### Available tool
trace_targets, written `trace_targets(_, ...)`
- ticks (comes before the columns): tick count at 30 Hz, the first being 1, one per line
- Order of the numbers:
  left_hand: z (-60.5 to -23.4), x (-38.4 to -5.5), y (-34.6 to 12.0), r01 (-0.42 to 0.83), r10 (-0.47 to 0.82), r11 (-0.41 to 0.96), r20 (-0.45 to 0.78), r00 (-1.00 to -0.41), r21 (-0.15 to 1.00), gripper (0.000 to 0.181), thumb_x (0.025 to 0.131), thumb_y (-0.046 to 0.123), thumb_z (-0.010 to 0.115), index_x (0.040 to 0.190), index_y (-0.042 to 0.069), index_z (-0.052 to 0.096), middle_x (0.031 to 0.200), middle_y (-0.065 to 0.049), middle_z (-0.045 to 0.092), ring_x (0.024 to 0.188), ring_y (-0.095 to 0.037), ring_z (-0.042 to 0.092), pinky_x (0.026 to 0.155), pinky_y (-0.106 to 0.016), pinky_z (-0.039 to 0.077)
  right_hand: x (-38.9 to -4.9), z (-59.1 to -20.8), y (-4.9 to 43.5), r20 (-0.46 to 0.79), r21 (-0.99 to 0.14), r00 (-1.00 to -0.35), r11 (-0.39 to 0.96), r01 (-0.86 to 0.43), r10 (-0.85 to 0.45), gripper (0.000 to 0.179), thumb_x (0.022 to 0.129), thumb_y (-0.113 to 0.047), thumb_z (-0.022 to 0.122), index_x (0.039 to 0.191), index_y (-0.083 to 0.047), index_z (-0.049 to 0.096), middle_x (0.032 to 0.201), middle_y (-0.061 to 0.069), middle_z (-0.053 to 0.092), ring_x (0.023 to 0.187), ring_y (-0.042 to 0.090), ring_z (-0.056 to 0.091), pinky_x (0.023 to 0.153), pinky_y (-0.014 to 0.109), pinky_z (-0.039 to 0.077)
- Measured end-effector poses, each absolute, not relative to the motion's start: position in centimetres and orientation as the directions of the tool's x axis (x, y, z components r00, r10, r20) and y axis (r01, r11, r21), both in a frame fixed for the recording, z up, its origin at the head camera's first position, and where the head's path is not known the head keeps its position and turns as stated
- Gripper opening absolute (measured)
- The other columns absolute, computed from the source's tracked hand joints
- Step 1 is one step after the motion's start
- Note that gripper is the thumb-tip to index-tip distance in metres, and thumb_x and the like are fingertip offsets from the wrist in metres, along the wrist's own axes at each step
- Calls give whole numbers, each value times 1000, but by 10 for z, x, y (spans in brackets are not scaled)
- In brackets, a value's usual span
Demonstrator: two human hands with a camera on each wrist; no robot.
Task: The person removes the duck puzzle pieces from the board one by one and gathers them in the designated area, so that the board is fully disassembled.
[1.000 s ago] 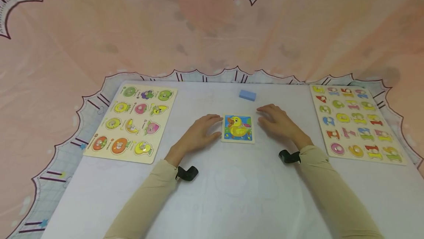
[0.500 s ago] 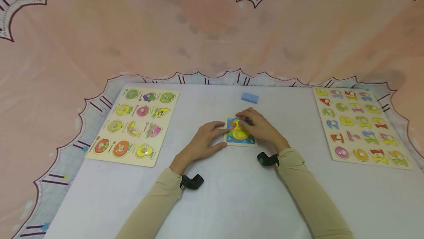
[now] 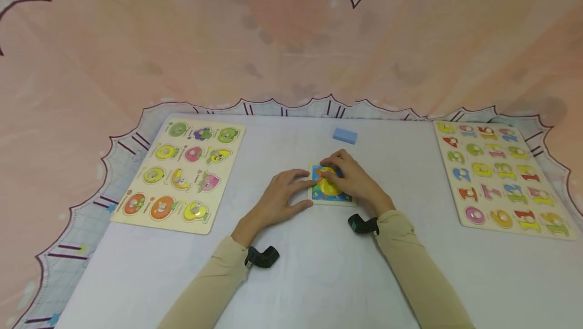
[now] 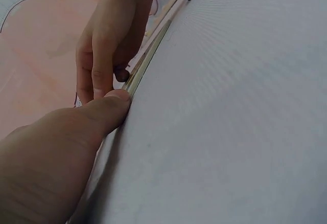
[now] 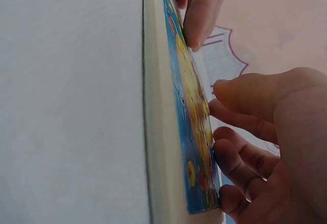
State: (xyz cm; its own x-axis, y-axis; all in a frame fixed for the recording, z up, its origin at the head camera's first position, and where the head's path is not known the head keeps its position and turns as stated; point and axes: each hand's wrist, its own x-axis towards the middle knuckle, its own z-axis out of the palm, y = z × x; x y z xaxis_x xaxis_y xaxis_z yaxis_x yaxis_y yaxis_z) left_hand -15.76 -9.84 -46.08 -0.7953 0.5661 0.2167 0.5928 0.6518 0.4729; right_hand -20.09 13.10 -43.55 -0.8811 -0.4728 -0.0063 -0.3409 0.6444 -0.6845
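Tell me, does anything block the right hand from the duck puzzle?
Nothing visible does. The right hand is over the duck puzzle. The left hand is at the puzzle's left edge, and the blue block lies beyond, out of the way.

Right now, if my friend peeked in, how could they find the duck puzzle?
On the white-covered table, look between the fruit puzzle board and the number puzzle board. There, the left hand and right hand are at the small square duck puzzle. Only it shows one yellow duck on blue; both boards carry rows of separate shapes.
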Motion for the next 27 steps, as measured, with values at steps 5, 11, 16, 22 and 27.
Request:
trace_targets(5,-459,-158,-98,599,568,649,225,-791,469,46,87,40,65,130,25,58,139,-2,48,133,-22,39,110,-47,30,-200,-436,131,18,-678,-888,648,-349,-459,31,95,-25,57,121,-9,60,114,11,48,102,27,52,92,45,46)
trace_targets(11,-461,-158,-98,602,566,648,233,-790,466,46,87,41,65,130,25,59,139,-2,48,133,-22,40,109,-48,31,-201,-439,130,24,-663,-897,664,-344,-441,30,95,-26,56,121,-9,60,115,10,49,102,27,53,92,46,44)
trace_targets(16,-463,-158,-98,605,563,654,242,-791,455,46,87,42,65,129,25,59,138,-1,48,132,-21,41,109,-47,31,-201,-439,128,23,-678,-905,658,-326,-424,29,95,-24,56,120,-10,60,113,9,51,100,24,53,90,42,46)
trace_targets(22,-463,-158,-98,604,556,655,252,-792,455,46,86,41,66,129,25,59,137,-2,49,131,-22,42,108,-48,32,-202,-438,127,49,-702,-907,631,-330,-419,25,95,-20,55,117,-11,60,111,9,54,100,23,53,89,41,47)
trace_targets(27,-463,-158,-98,604,558,654,249,-792,455,45,87,40,65,129,26,59,138,-1,48,132,-21,41,108,-47,32,-202,-439,127,87,-732,-911,594,-333,-403,22,94,-19,58,114,-10,61,110,8,55,101,24,53,91,42,46)
